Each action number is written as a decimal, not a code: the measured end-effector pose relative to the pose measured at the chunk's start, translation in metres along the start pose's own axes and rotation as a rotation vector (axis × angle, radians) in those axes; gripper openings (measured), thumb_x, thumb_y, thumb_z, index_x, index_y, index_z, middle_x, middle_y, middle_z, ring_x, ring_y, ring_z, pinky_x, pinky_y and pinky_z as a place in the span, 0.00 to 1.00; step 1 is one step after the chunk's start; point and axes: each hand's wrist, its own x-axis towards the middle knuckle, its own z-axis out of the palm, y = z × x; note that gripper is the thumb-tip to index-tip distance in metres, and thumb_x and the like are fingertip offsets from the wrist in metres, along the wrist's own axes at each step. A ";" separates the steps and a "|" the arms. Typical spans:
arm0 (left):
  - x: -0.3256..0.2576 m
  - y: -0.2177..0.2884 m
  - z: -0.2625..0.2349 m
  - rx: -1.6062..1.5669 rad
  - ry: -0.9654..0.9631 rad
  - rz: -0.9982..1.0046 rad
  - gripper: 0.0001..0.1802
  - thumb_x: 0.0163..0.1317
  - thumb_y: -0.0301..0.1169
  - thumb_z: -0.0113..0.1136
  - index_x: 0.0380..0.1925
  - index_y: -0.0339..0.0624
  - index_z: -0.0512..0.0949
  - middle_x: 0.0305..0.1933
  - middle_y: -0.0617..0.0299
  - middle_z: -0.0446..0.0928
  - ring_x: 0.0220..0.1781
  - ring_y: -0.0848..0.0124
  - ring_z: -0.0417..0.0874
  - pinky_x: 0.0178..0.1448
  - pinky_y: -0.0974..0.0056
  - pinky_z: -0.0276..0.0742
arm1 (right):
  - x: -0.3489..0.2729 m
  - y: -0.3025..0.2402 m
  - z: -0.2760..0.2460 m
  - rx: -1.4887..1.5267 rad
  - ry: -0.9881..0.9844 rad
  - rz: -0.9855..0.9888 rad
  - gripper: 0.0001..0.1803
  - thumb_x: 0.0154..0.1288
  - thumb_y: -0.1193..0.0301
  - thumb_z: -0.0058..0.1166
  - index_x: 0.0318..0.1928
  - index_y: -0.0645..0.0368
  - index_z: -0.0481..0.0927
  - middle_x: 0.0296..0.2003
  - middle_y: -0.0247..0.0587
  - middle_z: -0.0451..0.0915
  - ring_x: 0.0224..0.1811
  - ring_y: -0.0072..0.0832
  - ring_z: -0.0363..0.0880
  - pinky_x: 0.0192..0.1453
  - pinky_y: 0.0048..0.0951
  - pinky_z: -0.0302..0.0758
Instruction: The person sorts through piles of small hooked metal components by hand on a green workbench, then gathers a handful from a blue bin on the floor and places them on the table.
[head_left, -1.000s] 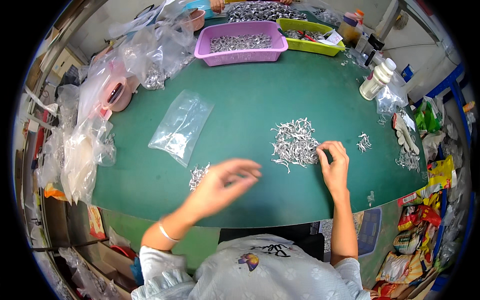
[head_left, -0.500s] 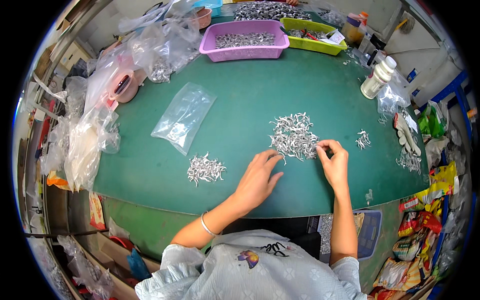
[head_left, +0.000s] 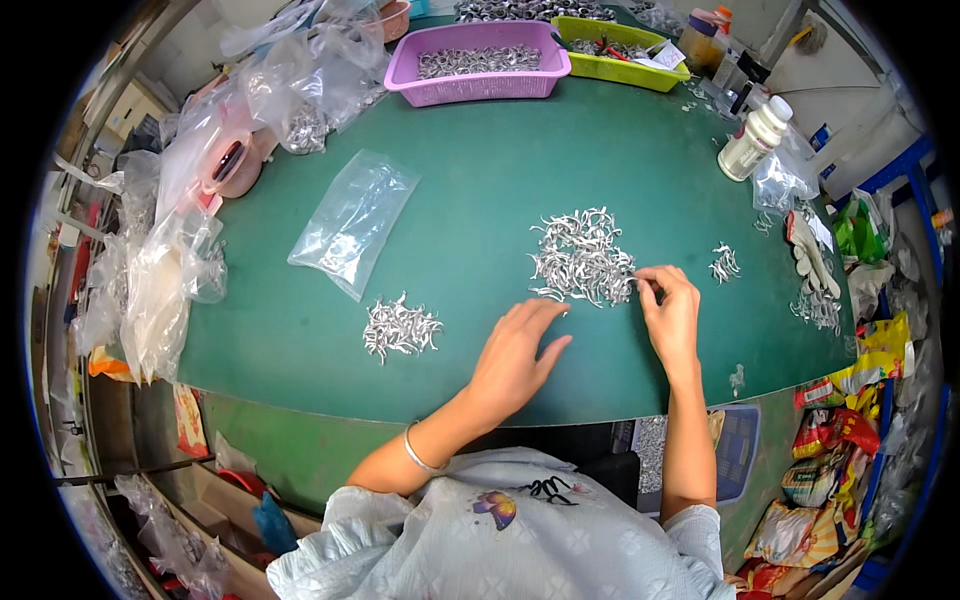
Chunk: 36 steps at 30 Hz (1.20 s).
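A large pile of small, curved silvery metal pieces (head_left: pixel 582 258) lies on the green table in front of me. Beside its near left edge is my left hand (head_left: pixel 515 355), palm down, fingers stretched out and thumb apart, with a bracelet on the wrist. At the pile's right edge, my right hand (head_left: pixel 672 312) has thumb and forefinger pinched on what looks like one small curved piece, mostly hidden by the fingertips. A smaller heap of the same pieces (head_left: pixel 400 328) sits to the left, and a little cluster (head_left: pixel 724 263) to the right.
An empty clear plastic bag (head_left: pixel 355 222) lies left of the piles. Along the back stand a purple basket (head_left: pixel 478 92) and a yellow-green basket (head_left: pixel 625 72), both holding metal parts. A white bottle (head_left: pixel 755 140) and a glove (head_left: pixel 812 258) are at right; plastic bags (head_left: pixel 160 290) crowd the left edge.
The whole view has shifted slightly, so the table's things sit a little higher and further left. My right hand has barely moved at the pile's edge; my left hand stays beside it.
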 end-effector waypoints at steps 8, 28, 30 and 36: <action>0.006 0.012 -0.003 -0.340 0.047 -0.110 0.20 0.51 0.17 0.59 0.47 0.37 0.74 0.42 0.54 0.76 0.43 0.63 0.79 0.48 0.65 0.74 | -0.017 -0.036 0.004 0.472 -0.120 0.273 0.05 0.56 0.81 0.54 0.35 0.66 0.79 0.24 0.30 0.75 0.22 0.13 0.65 0.26 0.16 0.63; -0.017 0.035 -0.035 -1.227 -0.119 -0.429 0.09 0.57 0.21 0.59 0.38 0.27 0.77 0.35 0.53 0.79 0.37 0.70 0.82 0.44 0.69 0.78 | -0.055 -0.097 -0.032 0.976 -0.230 0.326 0.07 0.56 0.86 0.52 0.36 0.70 0.78 0.33 0.41 0.79 0.34 0.20 0.77 0.37 0.20 0.73; -0.019 0.036 -0.036 -1.286 -0.151 -0.457 0.10 0.57 0.21 0.58 0.39 0.27 0.77 0.36 0.52 0.79 0.37 0.70 0.82 0.45 0.69 0.78 | -0.057 -0.098 -0.032 1.009 -0.231 0.348 0.05 0.57 0.85 0.52 0.36 0.69 0.78 0.32 0.41 0.79 0.33 0.21 0.77 0.37 0.20 0.74; -0.023 0.037 -0.036 -1.372 -0.171 -0.466 0.11 0.57 0.22 0.59 0.40 0.28 0.77 0.36 0.52 0.80 0.37 0.70 0.82 0.45 0.69 0.78 | -0.059 -0.100 -0.032 1.058 -0.247 0.373 0.03 0.59 0.82 0.51 0.35 0.69 0.77 0.31 0.42 0.80 0.31 0.22 0.78 0.36 0.20 0.75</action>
